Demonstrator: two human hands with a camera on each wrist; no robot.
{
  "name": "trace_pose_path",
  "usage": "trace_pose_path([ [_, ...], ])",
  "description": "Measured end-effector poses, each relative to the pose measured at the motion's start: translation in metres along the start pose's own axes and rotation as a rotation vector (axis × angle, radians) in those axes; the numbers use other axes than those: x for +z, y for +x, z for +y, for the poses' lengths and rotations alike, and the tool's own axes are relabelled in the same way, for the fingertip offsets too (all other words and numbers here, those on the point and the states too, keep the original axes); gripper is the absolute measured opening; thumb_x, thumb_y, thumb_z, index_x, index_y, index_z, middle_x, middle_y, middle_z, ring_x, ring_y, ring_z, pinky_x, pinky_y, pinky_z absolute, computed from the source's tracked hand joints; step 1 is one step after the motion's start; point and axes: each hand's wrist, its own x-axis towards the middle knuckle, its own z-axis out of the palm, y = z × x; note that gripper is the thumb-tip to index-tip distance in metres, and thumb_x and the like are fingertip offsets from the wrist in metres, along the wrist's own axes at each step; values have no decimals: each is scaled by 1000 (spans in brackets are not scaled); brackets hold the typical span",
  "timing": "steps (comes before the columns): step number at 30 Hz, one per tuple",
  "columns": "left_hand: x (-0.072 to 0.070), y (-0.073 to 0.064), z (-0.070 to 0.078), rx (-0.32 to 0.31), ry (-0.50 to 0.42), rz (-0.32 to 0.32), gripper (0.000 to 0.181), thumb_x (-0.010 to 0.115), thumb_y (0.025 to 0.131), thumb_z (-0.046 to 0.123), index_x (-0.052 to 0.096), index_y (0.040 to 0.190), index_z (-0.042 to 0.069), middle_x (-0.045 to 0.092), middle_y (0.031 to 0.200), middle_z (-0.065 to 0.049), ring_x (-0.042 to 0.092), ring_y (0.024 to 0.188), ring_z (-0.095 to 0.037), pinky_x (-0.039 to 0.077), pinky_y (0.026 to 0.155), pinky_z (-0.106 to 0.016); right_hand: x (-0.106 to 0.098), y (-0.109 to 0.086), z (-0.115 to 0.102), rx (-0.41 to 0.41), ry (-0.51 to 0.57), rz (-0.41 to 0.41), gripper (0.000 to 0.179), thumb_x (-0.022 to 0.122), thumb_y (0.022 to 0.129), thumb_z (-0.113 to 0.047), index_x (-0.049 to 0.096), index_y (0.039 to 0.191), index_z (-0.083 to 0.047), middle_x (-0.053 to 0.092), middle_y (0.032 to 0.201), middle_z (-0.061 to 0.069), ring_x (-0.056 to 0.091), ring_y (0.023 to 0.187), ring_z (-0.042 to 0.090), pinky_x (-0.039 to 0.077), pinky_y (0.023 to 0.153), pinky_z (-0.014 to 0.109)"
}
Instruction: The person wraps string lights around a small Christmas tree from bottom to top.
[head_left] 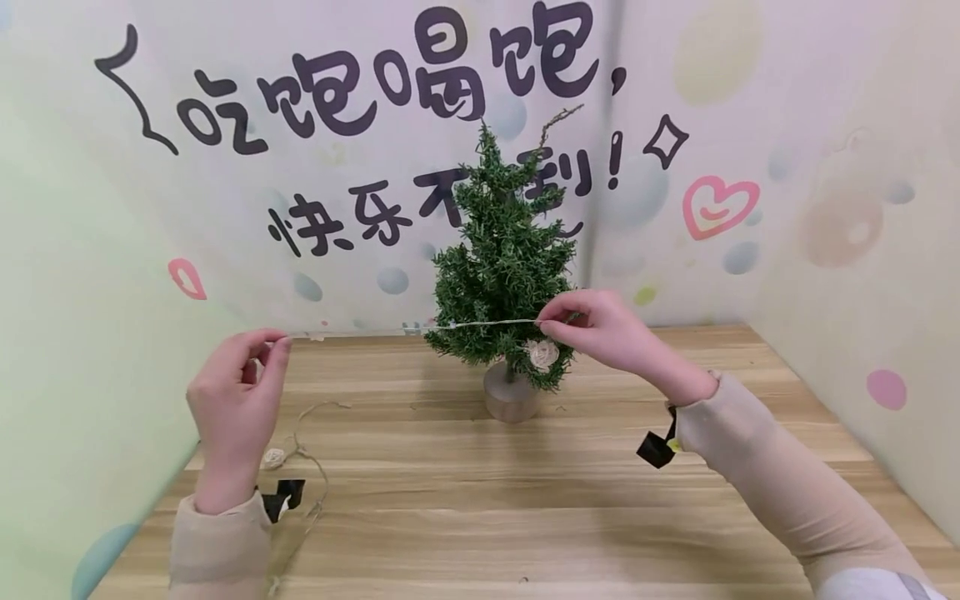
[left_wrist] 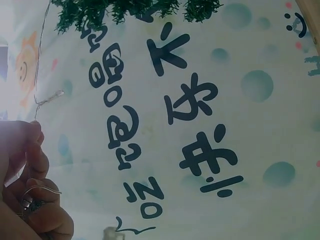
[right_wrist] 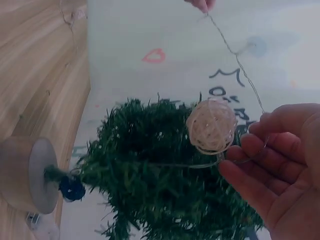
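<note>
A thin string-light wire (head_left: 397,331) runs nearly straight between both hands, across the front of a small green artificial Christmas tree (head_left: 502,250). The left hand (head_left: 238,400), left of the tree, pinches one end of this stretch between thumb and fingertips. At the tree's lower right side, the right hand (head_left: 600,329) pinches the other end. A pale woven ball (right_wrist: 212,126) hangs on the wire by the right fingers, against the branches. Small bulbs stick out from the wire; one (left_wrist: 59,94) shows just past the left fingertips.
The tree stands on a round wooden base (head_left: 512,393) on the wood-grain table (head_left: 450,517). More wire (head_left: 322,475) with another woven ball (head_left: 273,457) lies on the table at the left. A printed backdrop (head_left: 375,275) rises behind. A white box-like object (right_wrist: 45,227) sits by the base.
</note>
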Motion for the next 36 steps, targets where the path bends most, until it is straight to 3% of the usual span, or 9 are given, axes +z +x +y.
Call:
trace_pose_path([
  [5,4,2,5,47,56,-23,9,73,82,-3,71,90,-2,60,70,-12,40,61,-7,29,59,-12,-5,2,12,12,6,14,12,66,91,-8,72,99,-1,70,89,3,65,76,17,54,68,28],
  [9,5,13,8,124,99,-38,8,72,84,3,72,92,0,61,70,-11,41,58,-14,28,57,-15,-7,5,20,1,27,29,12,65,91,-5,71,100,1,70,93,6,65,82,17,55,74,28],
  [13,4,23,11,194,124,-44,8,71,85,8,72,92,2,60,69,-8,39,55,-14,25,53,-18,-8,6,30,-43,46,50,13,65,90,1,71,101,1,70,96,10,65,85,17,55,76,26],
  [16,4,27,14,237,134,-64,9,71,85,9,73,92,3,59,68,-6,37,54,-12,25,50,-21,-8,3,38,-131,26,104,15,66,87,6,72,100,1,70,95,10,66,82,17,55,72,24],
  [20,5,33,19,283,145,-92,10,70,85,10,73,93,4,60,68,-5,38,52,-12,24,47,-23,-7,1,48,-325,-88,227,21,69,81,12,73,98,-1,71,91,8,65,76,14,54,68,24],
  [23,7,38,24,307,151,-100,9,70,85,10,73,93,5,61,69,-5,44,52,-15,26,46,-25,-5,-1,56,-443,-170,322,25,71,76,15,74,96,-2,71,88,6,64,74,14,53,66,27],
  [26,10,43,30,336,151,-104,8,71,84,9,72,91,6,64,70,-6,52,54,-18,30,44,-27,-2,-3,64,-508,-222,401,26,72,74,15,73,95,-1,70,88,7,64,76,18,52,67,30],
  [31,19,52,40,400,144,-119,8,71,84,9,73,91,6,67,73,-7,59,58,-21,37,44,-32,4,-10,80,-512,-267,499,22,73,75,12,73,94,1,70,91,10,62,82,24,47,75,29],
  [36,28,60,50,466,144,-158,6,70,86,10,73,91,7,68,73,-6,59,57,-21,40,45,-35,13,-19,97,-412,-230,517,22,72,77,13,73,95,1,70,90,11,59,73,18,47,61,26],
])
